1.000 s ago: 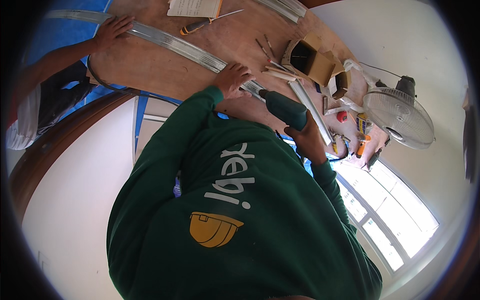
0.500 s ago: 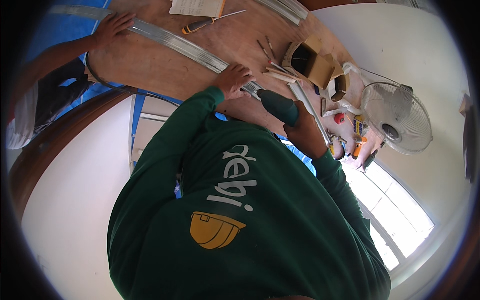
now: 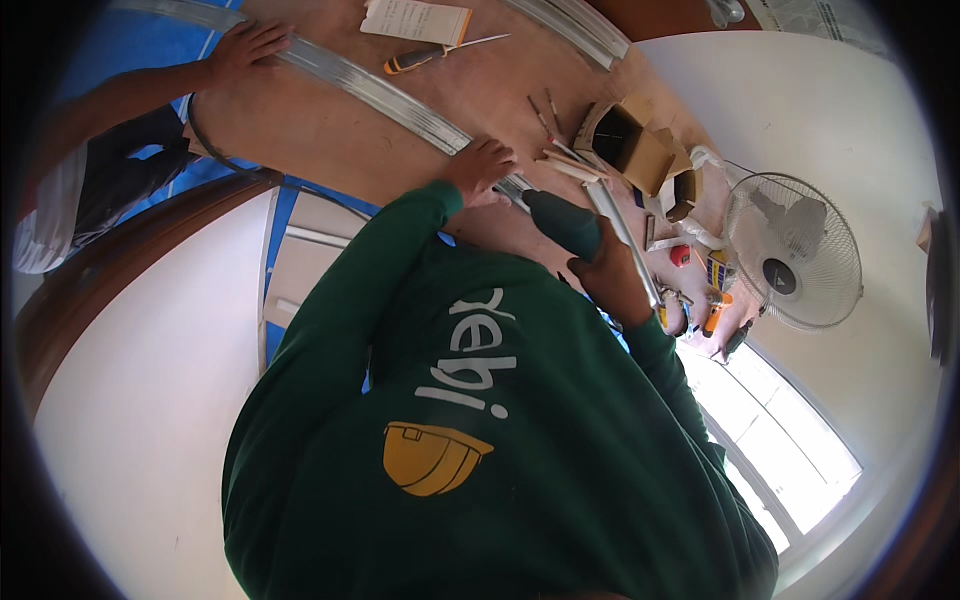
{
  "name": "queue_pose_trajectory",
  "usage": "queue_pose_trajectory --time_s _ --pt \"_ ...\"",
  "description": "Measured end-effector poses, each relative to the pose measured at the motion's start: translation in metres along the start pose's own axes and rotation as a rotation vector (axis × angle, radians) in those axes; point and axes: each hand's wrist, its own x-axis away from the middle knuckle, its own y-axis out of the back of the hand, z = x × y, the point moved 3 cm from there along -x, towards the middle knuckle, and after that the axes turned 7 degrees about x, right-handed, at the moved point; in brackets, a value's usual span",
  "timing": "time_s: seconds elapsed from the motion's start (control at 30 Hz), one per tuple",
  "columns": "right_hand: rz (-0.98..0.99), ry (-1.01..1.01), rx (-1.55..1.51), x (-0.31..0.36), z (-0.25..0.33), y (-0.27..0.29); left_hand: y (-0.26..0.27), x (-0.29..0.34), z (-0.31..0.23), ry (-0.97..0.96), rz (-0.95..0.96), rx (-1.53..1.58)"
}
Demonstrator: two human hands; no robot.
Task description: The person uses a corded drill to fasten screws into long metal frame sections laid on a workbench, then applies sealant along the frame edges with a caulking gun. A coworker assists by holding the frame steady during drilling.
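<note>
A long silver metal channel [image 3: 400,103] lies slantwise across the wooden tabletop [image 3: 310,130]. My left hand [image 3: 480,170] grips the channel near its close end, fingers bent over its far edge. In my right hand [image 3: 612,278] is a dark green power drill [image 3: 562,222], held by its handle. Its nose points left at the channel's end, just beside my left hand. The bit and the exact spot it meets are too small to make out. Farther left, a co-worker's hand [image 3: 248,48] lies on the same channel.
Beyond the channel lie a screwdriver [image 3: 445,54], a paper note [image 3: 418,20] and more metal channels [image 3: 575,28]. To the right are an open cardboard box [image 3: 640,150], another channel [image 3: 622,235], assorted small tools and a fan [image 3: 795,250]. A black cable [image 3: 215,150] hangs over the table's near edge.
The whole view has shifted slightly, so the table and tools appear a little lower and farther right. Both my hands keep their hold on the channel and drill.
</note>
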Motion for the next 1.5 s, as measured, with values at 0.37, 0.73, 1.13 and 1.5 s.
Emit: queue_pose_trajectory --time_s 0.37,0.73,1.13,1.5 --pt "-0.233 -0.333 -0.421 0.14 -0.027 0.024 0.124 0.043 0.089 0.178 0.079 0.03" --pt "-0.389 -0.66 -0.679 0.239 -0.071 -0.069 0.174 0.047 0.119 0.027 0.248 -0.077" --pt "-0.346 -0.653 -0.723 0.267 -0.119 -0.073 0.052 0.025 -0.011 -0.204 0.234 0.01" --pt "-0.345 -0.709 -0.758 0.307 -0.156 -0.08 -0.132 -0.102 -0.174 -0.371 0.242 0.081"
